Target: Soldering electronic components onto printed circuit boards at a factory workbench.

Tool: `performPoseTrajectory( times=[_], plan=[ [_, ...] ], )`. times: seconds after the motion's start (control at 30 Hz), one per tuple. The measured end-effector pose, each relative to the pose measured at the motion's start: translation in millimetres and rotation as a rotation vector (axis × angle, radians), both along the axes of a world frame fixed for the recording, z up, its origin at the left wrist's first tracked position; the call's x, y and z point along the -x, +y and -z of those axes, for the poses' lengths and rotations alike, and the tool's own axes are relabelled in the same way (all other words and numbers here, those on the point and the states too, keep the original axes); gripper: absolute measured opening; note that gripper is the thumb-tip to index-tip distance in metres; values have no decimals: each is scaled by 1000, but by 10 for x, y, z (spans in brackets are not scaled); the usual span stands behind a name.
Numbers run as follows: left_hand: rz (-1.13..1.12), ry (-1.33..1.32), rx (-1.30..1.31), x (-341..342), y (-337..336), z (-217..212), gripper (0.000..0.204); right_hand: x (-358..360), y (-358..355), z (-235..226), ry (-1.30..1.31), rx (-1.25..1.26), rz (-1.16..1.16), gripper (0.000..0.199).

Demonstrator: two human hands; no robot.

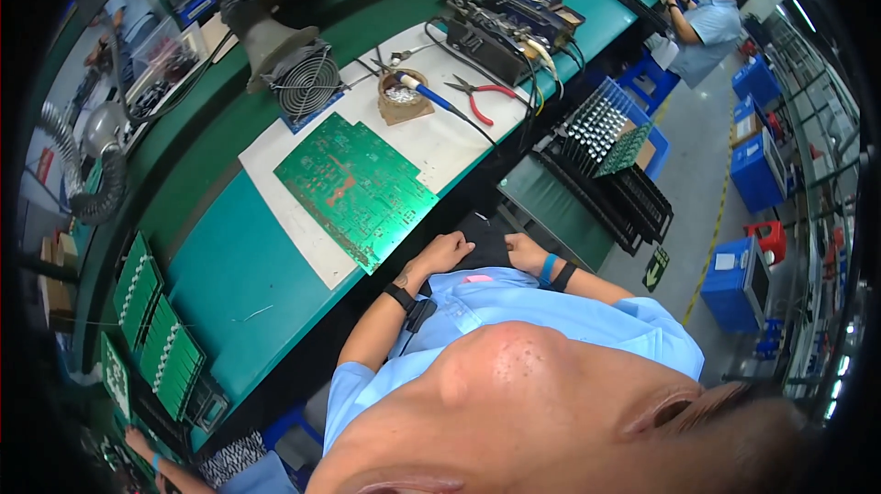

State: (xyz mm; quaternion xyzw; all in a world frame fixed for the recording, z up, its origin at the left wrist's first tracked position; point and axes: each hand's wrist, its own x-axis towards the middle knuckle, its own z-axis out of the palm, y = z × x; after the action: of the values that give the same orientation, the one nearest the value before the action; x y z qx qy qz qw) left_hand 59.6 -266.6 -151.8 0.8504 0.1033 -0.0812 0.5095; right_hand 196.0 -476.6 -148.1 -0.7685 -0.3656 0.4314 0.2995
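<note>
Both hands are down at the lap, just off the tabletop's near edge: L hand [447, 253] and R hand [527, 254] on dark cloth [486, 242], fingers curled; can't tell from here if either's actually gripping it. Black strap [401, 297] on the L wrist, blue + black bands [555, 272] on the R.

Big green board [353, 187] lies flat on a white sheet [442, 147], its near side right at the near edge of the teal tabletop [225, 265], well apart from the hands. Left of it, a bit of thin wire [252, 313]; boards w/ white rows [168, 343] at the L end, co-worker's hand [139, 444] close by.

Past the board: red-handled pliers [478, 89] to the R, blue iron [420, 90] across a cup [389, 100] of silvery bits, then a fan [307, 83] twd the far edge, grey duct [262, 35] beside it. Black boxes + cables [500, 40] farther R.

Off that side, a stand of silver-topped parts [601, 132], then grey floor [679, 182] w/ yellow line [711, 246], arrow sign [655, 269], blue bins [760, 168], shelving [817, 104]. Bench's far end: co-worker in lt. blue [705, 35].
</note>
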Motion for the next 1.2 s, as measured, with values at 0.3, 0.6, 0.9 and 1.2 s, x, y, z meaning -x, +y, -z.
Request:
performPoseTrajectory(
  times=[0.3,0.6,0.9,1.2],
  plan=[
    [-366,-96,132,-196,264,497,49,-417,348,226,1032,-287,186,29],
    [-357,145,103,-550,196,479,65,-629,500,425,1035,81,11,29],
    [-168,283,-276,-1112,372,612,73,-805,305,-112,972,12,144,32],
    [-442,-130,-350,-1156,611,1343,64,-887,265,-238,1127,17,255,39]
  ],
)
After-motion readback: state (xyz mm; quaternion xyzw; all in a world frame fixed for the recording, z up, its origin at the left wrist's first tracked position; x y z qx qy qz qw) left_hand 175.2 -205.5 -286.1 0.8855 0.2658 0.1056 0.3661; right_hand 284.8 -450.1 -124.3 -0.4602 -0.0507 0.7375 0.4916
